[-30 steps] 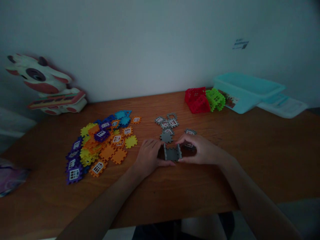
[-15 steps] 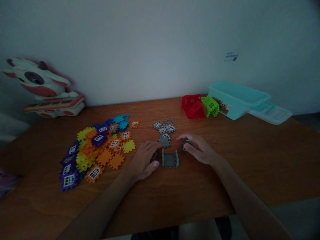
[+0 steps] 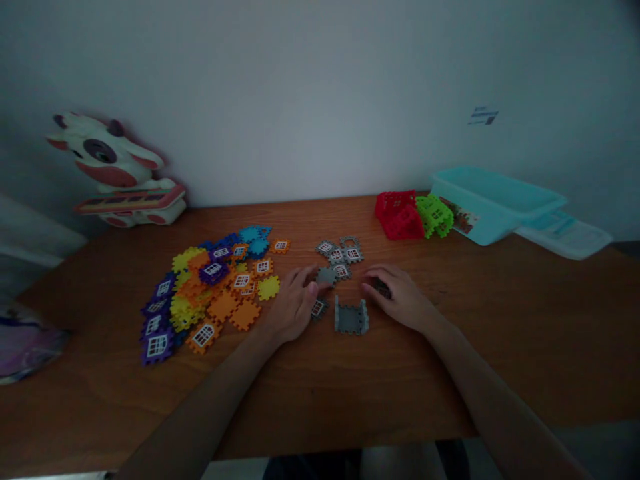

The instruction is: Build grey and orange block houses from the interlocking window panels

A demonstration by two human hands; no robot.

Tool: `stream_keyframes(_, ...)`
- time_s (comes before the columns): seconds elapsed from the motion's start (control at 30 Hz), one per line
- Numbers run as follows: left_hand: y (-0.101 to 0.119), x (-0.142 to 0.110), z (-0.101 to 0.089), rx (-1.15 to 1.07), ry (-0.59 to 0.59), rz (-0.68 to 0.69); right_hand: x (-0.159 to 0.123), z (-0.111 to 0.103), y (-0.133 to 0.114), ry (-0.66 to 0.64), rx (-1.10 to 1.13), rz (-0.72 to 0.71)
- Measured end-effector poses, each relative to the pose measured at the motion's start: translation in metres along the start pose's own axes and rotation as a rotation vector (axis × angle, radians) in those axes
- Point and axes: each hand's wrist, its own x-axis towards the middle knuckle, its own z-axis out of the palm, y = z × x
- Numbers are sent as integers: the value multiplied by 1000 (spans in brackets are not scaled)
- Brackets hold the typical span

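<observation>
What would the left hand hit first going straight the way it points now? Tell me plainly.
The left hand would meet the plain grey interlocking tile first. The tile lies right at the fingertips, perhaps already touching them; depth is hard to judge from this view.

We're counting live here, folks! We're seeing one left hand (image 3: 293, 307) and one right hand (image 3: 400, 299) in play. We're getting one built grey tile structure (image 3: 351, 319) and eight loose grey tiles (image 3: 336, 255), one of them mostly tucked under a hand. Further along, we're picking up one red tile model (image 3: 400, 217), one green tile model (image 3: 435, 215), one teal plastic tub (image 3: 480, 207), one lid (image 3: 565, 233) and one cow-shaped toy (image 3: 115, 170). The multicoloured tile heap (image 3: 223, 307) is overlapping too much, so we're calling it dozens!
</observation>
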Motion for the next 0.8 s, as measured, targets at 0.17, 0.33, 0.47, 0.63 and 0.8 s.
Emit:
stream_keyframes(0.17,4,0,1,107,-68,-16,-1,1,8,57,-81,24)
stream_keyframes(0.33,2,-1,8,203,29,-122,-2,3,14,80,-121,56)
stream_keyframes(0.47,2,-1,10,249,80,-150,-3,5,16,73,-138,83)
stream_keyframes(0.63,3,0,11,243,82,-159,-4,3,16,32,-113,124)
stream_keyframes(0.8,2,1,10,213,82,-149,-4,1,16,20,-81,134)
